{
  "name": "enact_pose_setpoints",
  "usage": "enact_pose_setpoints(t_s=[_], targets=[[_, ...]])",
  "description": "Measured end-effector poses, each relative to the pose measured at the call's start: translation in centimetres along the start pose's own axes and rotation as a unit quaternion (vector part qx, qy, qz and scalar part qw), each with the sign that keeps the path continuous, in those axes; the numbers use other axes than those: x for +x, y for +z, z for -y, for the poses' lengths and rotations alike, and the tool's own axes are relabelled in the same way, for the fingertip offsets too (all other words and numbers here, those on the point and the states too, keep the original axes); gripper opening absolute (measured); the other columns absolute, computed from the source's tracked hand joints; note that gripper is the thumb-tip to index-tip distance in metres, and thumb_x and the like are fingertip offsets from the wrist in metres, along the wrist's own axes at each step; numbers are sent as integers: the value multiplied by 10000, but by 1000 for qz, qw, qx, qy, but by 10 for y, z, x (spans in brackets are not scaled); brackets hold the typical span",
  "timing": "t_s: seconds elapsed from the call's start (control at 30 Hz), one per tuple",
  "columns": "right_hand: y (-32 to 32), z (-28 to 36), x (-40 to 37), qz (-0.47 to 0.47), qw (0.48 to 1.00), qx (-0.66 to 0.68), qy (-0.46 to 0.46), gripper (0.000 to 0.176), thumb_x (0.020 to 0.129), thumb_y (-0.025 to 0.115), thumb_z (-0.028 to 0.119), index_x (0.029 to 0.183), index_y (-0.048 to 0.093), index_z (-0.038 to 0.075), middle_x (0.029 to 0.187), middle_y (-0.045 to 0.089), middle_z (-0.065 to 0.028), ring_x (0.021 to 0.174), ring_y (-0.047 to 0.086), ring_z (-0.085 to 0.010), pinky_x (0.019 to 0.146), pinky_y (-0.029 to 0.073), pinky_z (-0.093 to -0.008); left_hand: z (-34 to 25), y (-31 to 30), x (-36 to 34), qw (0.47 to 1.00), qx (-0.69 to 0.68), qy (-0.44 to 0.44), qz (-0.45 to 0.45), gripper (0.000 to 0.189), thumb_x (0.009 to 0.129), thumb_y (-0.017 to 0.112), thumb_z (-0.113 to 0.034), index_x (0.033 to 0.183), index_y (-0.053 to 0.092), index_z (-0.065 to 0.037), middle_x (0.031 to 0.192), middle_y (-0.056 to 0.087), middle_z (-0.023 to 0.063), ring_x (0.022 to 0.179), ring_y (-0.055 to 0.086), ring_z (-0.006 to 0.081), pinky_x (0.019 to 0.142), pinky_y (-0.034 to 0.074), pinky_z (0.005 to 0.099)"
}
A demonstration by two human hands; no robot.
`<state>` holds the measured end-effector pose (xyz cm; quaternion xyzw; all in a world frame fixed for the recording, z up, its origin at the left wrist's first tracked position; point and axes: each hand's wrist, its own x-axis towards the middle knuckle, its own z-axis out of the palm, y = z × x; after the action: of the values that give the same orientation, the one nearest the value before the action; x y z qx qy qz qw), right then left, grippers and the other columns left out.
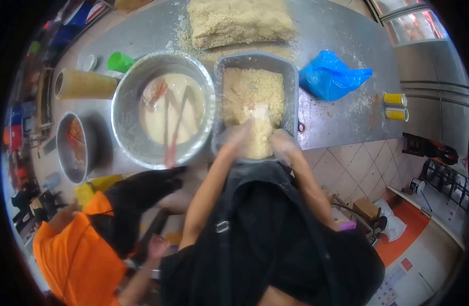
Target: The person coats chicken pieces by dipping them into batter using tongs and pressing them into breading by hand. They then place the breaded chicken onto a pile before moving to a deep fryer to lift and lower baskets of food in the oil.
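A grey tub (292, 66) of yellowish crumbs (252, 84) stands directly in front of me. My left hand (238, 137), in a thin clear glove, is over its near left side, next to a pale batter-covered piece (260, 113) lying on the crumbs. At the near right rim is my gloved right hand (284, 142), beside a crumb-covered heap (260, 143) between the two hands. Motion smears the fingers of both hands. To the left stands a large metal bowl (123, 135) of white batter (158, 122), with red-ended tongs (171, 148) and a reddish piece (155, 95) in it.
A crumb-coated mound (239, 23) lies behind the tub. A blue plastic bag (330, 76) and two yellow cans (396, 106) are to the right. Leftward are a film roll (86, 85), a green cup (120, 62) and a smaller bowl (86, 168). A person in orange (76, 255) is close by.
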<state>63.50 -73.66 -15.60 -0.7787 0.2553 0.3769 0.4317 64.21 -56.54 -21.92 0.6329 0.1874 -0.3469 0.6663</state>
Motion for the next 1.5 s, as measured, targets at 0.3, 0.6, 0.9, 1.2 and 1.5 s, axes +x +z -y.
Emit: enact_pose_setpoints(t_s=[0.3,0.6,0.9,1.2,1.5], targets=[[11,23,9,-341,831,-270,-345,386,765,618,89,1139,548,24,1122,566,-184,1034,545,-368,848,462,-426,-79,-19,-52,986,158,-43,-10,843,922,463,-607,1449,309,33,1451,369,291,1353,358,397,1115,283,420],[-14,44,29,-242,771,-289,-514,160,762,608,202,788,601,44,741,579,-163,751,592,-352,686,474,-451,-34,-24,-36,988,114,68,-81,843,941,406,-598,1448,272,62,1383,432,324,1324,395,426,1101,303,435],[-85,95,22,-16,923,-196,-331,425,863,619,392,661,511,33,607,455,-73,623,453,-154,593,389,-353,-50,-34,-45,993,102,24,-55,850,932,520,-533,1446,260,93,1431,405,254,1300,451,302,1081,345,355],[-90,132,-2,-46,909,-211,-356,324,856,673,222,1068,611,-15,957,675,-119,913,628,-204,805,486,-325,-35,-29,-36,991,76,98,-47,864,918,440,-619,1426,332,71,1476,335,281,1400,304,356,1143,244,399],[-26,47,51,-215,759,-310,-531,195,851,582,251,858,621,60,808,611,-161,782,614,-335,698,486,-446,-21,-17,-30,923,327,97,-178,809,924,451,-580,1390,377,77,1239,556,321,1234,510,367,1041,368,422]])
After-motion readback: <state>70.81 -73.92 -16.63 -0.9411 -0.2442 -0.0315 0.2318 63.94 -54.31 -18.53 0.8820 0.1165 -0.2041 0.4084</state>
